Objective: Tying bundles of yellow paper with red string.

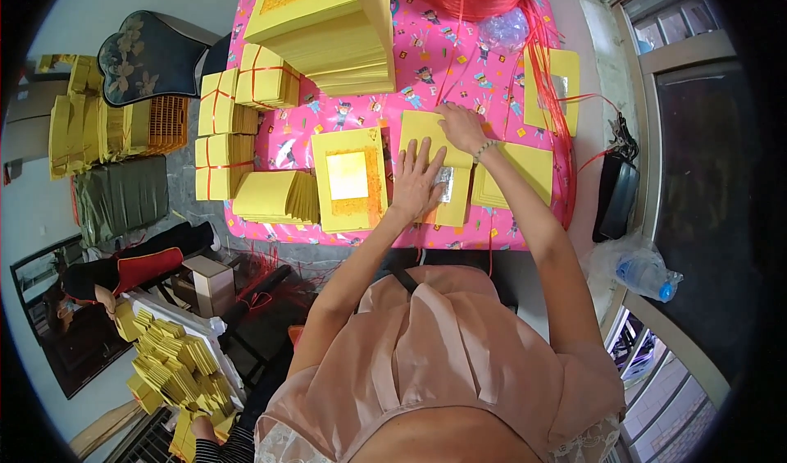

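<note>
My left hand (pixel 420 180) lies flat with its fingers spread on a yellow paper sheet (pixel 420 123) in front of me. Part of a silver foil patch (pixel 444 186) shows beside that hand. At the upper right of the same paper rests my right hand (pixel 464 128), a bracelet on its wrist and its fingers stretched toward the far edge. Neither hand grasps anything. Left of them lies a yellow paper pile (pixel 321 155) with an orange border and a shiny square. To the right, under my right forearm, is another yellow paper stack (pixel 531 172).
A tall yellow paper stack (pixel 352 57) and red-tied bundles (pixel 220 168) stand on the pink tablecloth (pixel 336 112). Red strapping (pixel 471 0) trails down the right side, near a foil-patched yellow sheet (pixel 541 106). At lower left, other people handle yellow paper bundles (pixel 176 356).
</note>
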Tool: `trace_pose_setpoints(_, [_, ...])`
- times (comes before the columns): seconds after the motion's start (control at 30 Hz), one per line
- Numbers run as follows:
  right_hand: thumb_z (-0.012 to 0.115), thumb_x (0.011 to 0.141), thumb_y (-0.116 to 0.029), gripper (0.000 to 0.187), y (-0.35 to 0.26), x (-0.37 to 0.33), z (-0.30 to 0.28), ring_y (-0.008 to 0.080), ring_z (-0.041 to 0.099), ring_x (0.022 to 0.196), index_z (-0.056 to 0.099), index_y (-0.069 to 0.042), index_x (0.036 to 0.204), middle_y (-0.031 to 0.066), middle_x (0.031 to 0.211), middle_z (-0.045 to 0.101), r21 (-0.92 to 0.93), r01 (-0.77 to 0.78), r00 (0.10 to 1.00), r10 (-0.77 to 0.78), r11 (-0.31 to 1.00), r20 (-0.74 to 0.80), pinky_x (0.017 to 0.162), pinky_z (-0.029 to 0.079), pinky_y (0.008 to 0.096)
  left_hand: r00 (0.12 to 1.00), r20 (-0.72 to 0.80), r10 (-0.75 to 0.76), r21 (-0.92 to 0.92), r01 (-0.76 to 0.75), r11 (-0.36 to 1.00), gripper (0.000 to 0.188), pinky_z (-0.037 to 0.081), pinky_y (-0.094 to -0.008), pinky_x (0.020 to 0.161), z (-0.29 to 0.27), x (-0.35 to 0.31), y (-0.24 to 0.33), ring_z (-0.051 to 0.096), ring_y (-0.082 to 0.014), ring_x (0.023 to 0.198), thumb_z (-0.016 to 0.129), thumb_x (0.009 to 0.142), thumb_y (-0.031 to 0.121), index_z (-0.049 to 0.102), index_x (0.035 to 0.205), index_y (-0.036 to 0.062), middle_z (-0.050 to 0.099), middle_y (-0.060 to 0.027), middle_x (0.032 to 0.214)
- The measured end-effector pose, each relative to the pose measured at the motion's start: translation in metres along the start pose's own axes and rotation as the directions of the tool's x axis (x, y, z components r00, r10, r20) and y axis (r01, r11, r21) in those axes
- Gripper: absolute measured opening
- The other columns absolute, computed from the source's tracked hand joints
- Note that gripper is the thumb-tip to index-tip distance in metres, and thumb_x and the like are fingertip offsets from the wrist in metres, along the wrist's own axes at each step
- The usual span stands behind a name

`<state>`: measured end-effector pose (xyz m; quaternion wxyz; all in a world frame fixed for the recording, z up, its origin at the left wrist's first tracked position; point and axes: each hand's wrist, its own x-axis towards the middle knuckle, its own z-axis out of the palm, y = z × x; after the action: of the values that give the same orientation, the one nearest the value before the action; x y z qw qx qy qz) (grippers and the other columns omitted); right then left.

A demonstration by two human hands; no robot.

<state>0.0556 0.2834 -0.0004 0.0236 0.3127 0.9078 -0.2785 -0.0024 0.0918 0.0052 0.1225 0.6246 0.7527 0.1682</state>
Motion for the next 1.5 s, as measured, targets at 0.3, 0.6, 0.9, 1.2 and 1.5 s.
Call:
trace_pose_setpoints(0.3, [0.057, 0.088, -0.016, 0.032, -0.007, 0.0, -0.003, 0.0338, 0.052, 0.117, 0.055, -0.007, 0.119, 0.0148, 0.121, 0.057, -0.007, -0.016, 0.997, 0.016, 1.0, 0.069, 0.098, 0.041, 0.0486, 1.0, 0.008, 0.012, -0.015, -0.012, 1.0, 0.086, 0.02, -0.0578, 0.112, 0.002, 0.0, -0.003, 0.022, -0.0457, 0.138, 0.068, 0.075, 0.035, 0.029, 0.149, 0.018, 0.025, -0.021, 0.151])
trace_pose_setpoints(0.6, [0.059, 0.084, -0.011, 0.03, -0.004, -0.002, 0.01, 0.033, 0.053, 0.112, 0.058, -0.007, 0.113, 0.0134, 0.115, 0.058, -0.006, 0.013, 0.999, -0.014, 1.0, -0.05, 0.095, 0.042, 0.0482, 0.996, 0.045, 0.079, -0.033, -0.077, 0.996, 0.087, 0.019, -0.0604, 0.111, 0.003, -0.003, -0.01, 0.02, -0.0494, 0.138, 0.067, 0.075, 0.043, 0.029, 0.149, 0.0205, 0.024, -0.0227, 0.152])
trace_pose_setpoints(0.9, [0.06, 0.079, -0.009, 0.023, -0.055, -0.076, 0.015, 0.0329, 0.054, 0.099, 0.053, -0.002, 0.1, 0.0156, 0.098, 0.053, -0.124, -0.154, 0.97, 0.126, 0.98, -0.208, 0.077, 0.051, 0.0407, 0.995, 0.066, 0.071, -0.008, -0.071, 0.997, 0.081, 0.013, -0.0601, 0.113, 0.016, -0.007, -0.015, 0.012, -0.0493, 0.141, 0.064, 0.075, 0.051, 0.038, 0.145, 0.0192, 0.018, -0.0213, 0.155])
trace_pose_setpoints(1.2, [0.057, 0.08, -0.009, 0.018, -0.045, -0.091, 0.037, 0.0333, 0.055, 0.097, 0.052, -0.002, 0.096, 0.0157, 0.099, 0.053, -0.101, -0.168, 0.961, 0.14, 0.981, -0.237, 0.079, 0.05, 0.041, 0.996, 0.058, 0.072, -0.009, -0.072, 0.997, 0.084, 0.012, -0.0597, 0.113, 0.018, -0.007, -0.016, 0.01, -0.0483, 0.142, 0.064, 0.074, 0.054, 0.037, 0.146, 0.0209, 0.016, -0.02, 0.156])
trace_pose_setpoints(1.5, [0.047, 0.086, -0.004, 0.016, -0.039, -0.091, 0.054, 0.0414, 0.053, 0.096, 0.045, 0.003, 0.1, 0.0239, 0.1, 0.05, 0.148, -0.246, 0.939, 0.274, 0.958, -0.208, 0.08, 0.047, 0.0467, 0.994, 0.079, 0.072, -0.018, -0.071, 0.997, 0.088, 0.014, -0.0597, 0.113, 0.018, -0.007, -0.015, 0.01, -0.0485, 0.142, 0.061, 0.076, 0.058, 0.03, 0.15, 0.0223, 0.017, -0.0211, 0.156])
